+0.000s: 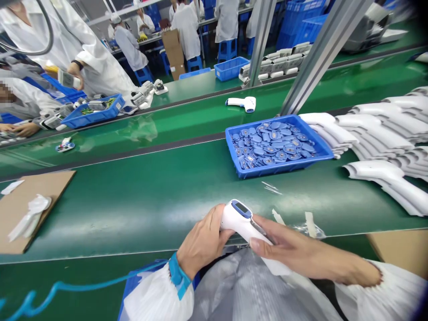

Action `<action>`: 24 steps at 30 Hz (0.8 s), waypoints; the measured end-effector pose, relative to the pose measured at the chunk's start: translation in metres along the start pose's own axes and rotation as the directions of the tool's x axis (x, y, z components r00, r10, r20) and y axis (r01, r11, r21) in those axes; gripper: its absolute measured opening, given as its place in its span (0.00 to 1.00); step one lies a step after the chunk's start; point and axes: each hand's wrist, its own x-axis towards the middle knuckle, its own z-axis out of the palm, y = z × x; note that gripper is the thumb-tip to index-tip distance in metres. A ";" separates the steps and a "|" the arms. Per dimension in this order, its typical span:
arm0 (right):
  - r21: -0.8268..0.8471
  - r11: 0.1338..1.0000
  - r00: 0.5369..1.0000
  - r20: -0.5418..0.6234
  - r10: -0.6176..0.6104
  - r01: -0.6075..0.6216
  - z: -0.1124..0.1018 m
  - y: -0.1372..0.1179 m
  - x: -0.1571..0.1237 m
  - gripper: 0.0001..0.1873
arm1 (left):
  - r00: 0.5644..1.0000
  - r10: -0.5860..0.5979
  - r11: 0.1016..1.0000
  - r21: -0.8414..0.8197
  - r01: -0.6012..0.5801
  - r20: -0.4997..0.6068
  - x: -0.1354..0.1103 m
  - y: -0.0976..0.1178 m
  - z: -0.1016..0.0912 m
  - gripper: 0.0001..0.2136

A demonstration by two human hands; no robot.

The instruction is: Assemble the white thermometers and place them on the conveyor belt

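My left hand (202, 240) grips the handle of a white infrared thermometer (239, 218) with a blue-framed display, just above the green belt's near edge. My right hand (301, 252) lies across the thermometer's lower part, its fingers pressing on it. A thin dark strip (260, 228) shows beside those fingers; I cannot tell what it is. Farther ahead, a blue tray (234, 147) holds many small blue parts, and white thermometer housings (377, 133) lie in overlapping rows to its right.
Thin metal strips (271, 187) and pale tape pieces (310, 224) lie near my hands. A cardboard sheet (33, 209) sits on the left of the belt. Another thermometer (242, 104) lies beyond, and co-workers (129, 47) work along further green belts with blue crates.
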 end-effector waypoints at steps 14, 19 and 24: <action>-0.212 0.958 0.779 -0.560 -0.281 0.193 0.015 -0.023 0.059 0.23 | 0.973 -0.195 0.956 -0.244 0.161 -0.124 0.019 0.024 -0.026 0.17; -0.470 0.878 0.608 -0.671 -0.424 0.094 0.032 -0.041 0.080 0.31 | 0.996 -0.079 0.938 -0.340 0.064 -0.028 0.026 0.034 -0.028 0.10; -0.694 0.715 0.506 -0.590 -0.629 0.079 0.031 -0.041 0.088 0.30 | 0.985 -0.100 0.992 -0.095 0.088 -0.137 0.031 0.036 -0.013 0.11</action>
